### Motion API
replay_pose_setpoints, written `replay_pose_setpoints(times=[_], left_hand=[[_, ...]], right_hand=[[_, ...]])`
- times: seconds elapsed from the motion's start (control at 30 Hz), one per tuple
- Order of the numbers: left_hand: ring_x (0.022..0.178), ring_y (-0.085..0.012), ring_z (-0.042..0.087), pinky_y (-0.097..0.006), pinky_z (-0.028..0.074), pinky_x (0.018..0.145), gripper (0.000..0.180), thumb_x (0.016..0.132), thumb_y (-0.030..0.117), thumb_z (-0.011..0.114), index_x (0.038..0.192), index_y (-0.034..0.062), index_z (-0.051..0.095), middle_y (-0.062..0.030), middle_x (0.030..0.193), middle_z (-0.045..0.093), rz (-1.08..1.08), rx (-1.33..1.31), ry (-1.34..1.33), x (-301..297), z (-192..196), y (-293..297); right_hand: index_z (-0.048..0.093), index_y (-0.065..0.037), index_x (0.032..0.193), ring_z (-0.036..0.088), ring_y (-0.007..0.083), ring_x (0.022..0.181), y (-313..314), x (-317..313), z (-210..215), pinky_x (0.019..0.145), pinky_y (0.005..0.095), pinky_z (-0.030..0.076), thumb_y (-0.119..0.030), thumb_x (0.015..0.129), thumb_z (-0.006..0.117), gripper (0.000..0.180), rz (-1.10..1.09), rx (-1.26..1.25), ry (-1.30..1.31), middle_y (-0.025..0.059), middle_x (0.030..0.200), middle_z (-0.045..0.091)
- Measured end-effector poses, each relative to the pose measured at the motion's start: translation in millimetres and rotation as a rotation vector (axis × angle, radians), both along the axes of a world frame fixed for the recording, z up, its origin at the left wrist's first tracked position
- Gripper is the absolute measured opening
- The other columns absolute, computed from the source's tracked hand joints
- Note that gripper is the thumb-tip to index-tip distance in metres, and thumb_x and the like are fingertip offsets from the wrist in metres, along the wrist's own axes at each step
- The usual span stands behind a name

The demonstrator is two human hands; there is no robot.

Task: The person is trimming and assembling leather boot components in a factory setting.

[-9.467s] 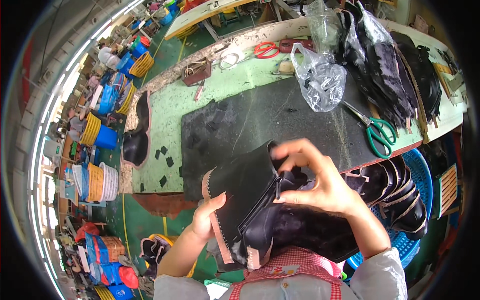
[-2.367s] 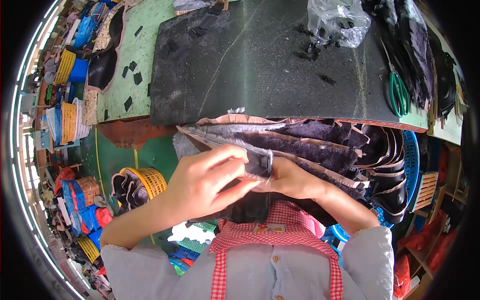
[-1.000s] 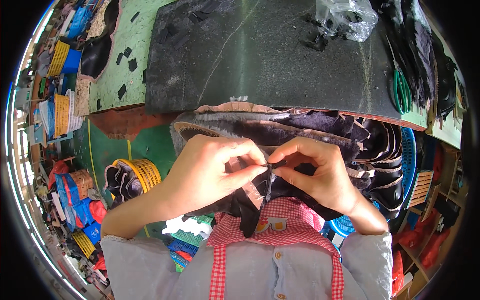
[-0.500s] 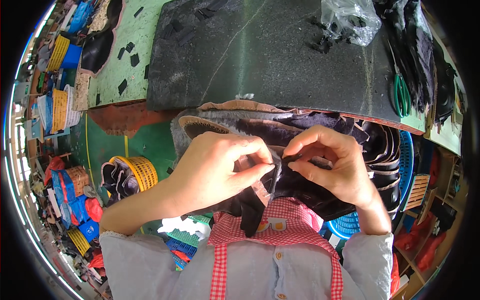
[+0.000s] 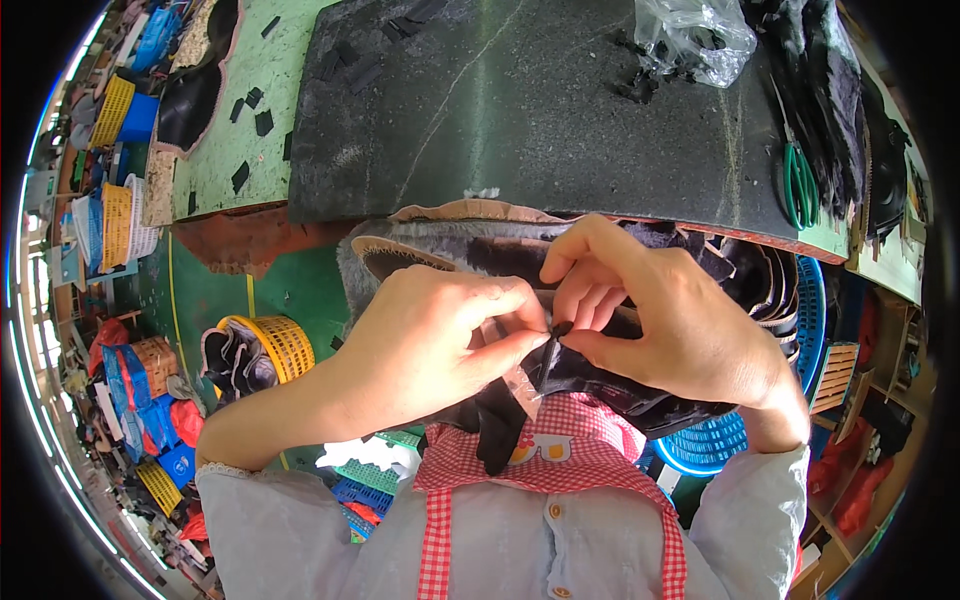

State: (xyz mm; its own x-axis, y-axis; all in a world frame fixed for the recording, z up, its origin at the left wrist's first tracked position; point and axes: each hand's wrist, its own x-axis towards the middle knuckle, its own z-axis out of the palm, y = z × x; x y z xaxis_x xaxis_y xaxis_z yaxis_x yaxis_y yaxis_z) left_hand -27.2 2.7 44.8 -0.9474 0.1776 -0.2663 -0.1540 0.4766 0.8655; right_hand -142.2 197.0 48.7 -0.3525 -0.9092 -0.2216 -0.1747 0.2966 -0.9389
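Note:
My left hand pinches a narrow black strip between thumb and forefinger. It hangs at the edge of a dark fur-lined leather piece on my lap. Right beside these fingertips is my right hand, its thumb and curled fingers closing on a small black bit at the strip's top, its forefinger lifted away. The hold is partly hidden by the fingers. Behind the hands lie more fur-lined leather pieces with stitched tan edges, stacked against the table.
A dark slab tops the green table. On it lie a clear plastic bag, green-handled scissors and black fur. A blue basket stands at my right, a yellow basket on the floor at left.
My right hand has shifted, its forefinger raised off the thumb and its wrist moved right and down. The left hand keeps its pinch almost in place.

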Motion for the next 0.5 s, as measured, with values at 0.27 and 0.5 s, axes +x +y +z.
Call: replay_pose_setpoints(times=[0.27,0.5], left_hand=[[0.058,-0.0081,0.066,-0.022,0.05,0.048,0.006,0.089,0.005,0.068,0.093,0.0002,0.067,-0.0044,0.08,0.071,0.002,0.034,-0.028,0,-1,1],[0.061,-0.0087,0.067,-0.022,0.051,0.049,0.005,0.089,0.003,0.068,0.093,-0.0003,0.067,-0.0048,0.081,0.072,0.007,0.034,-0.015,-2,-1,3]], right_hand=[[0.052,0.001,0.111,0.068,0.0205,0.077,-5,-4,3,0.071,0.0307,0.055,0.003,0.079,0.068,0.036,0.061,-0.015,0.148,0.0105,0.084,0.065],[0.051,-0.001,0.11,0.068,0.0253,0.075,-16,-16,14,0.068,0.0341,0.054,0.002,0.078,0.067,0.037,0.156,0.106,0.166,0.0125,0.08,0.065]])
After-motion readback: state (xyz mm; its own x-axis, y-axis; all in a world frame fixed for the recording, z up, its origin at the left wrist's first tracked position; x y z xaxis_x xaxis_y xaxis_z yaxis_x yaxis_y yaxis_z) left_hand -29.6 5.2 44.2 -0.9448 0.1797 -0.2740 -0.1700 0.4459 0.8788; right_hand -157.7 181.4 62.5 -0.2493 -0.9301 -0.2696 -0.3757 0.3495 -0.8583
